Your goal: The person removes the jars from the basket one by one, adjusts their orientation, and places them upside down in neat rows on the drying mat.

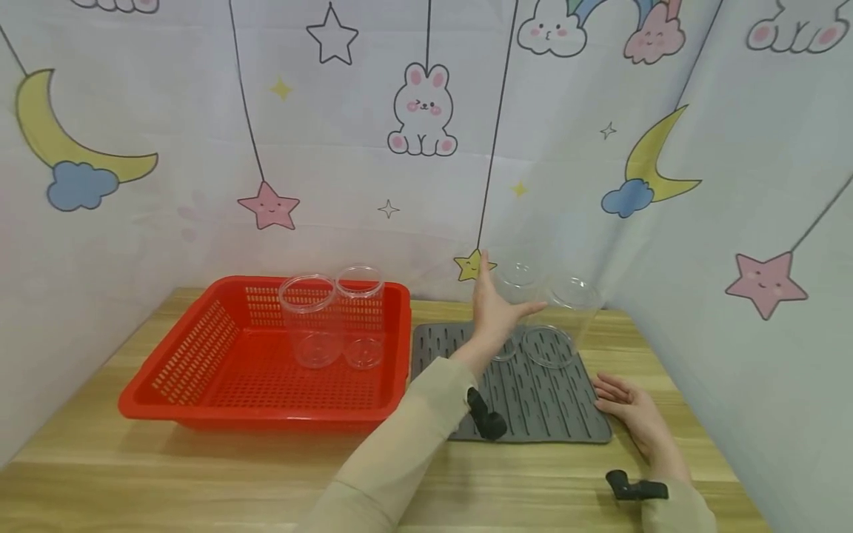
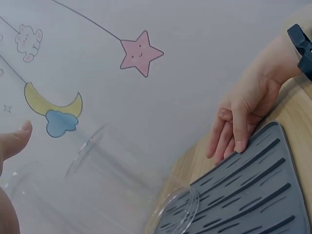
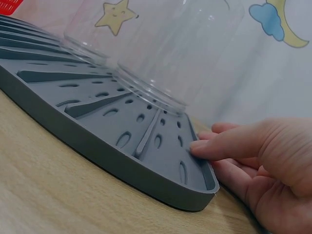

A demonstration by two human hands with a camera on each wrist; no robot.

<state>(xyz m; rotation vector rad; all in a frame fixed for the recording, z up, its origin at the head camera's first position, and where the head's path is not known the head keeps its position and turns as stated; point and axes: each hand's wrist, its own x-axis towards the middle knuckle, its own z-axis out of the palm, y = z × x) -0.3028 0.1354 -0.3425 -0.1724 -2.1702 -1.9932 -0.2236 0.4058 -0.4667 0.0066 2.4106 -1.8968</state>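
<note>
Two clear plastic cups, a left one (image 1: 521,275) and a right one (image 1: 574,294), stand upright on a grey ridged drying mat (image 1: 533,418). My left hand (image 1: 494,314) is beside the left cup, thumb and forefinger spread wide, and overlaps that cup in the head view. In the left wrist view only part of this hand shows at the left edge. My right hand (image 1: 633,414) rests at the mat's right edge. Its thumb (image 3: 207,147) touches the mat's rim, while the other fingers lie loosely outside it.
Left of the mat sits a red plastic basket (image 1: 266,414) holding two more clear cups (image 1: 309,314). Everything stands on a wooden table (image 1: 166,474). A white curtain (image 1: 360,178) with cartoon prints hangs behind and along the right side.
</note>
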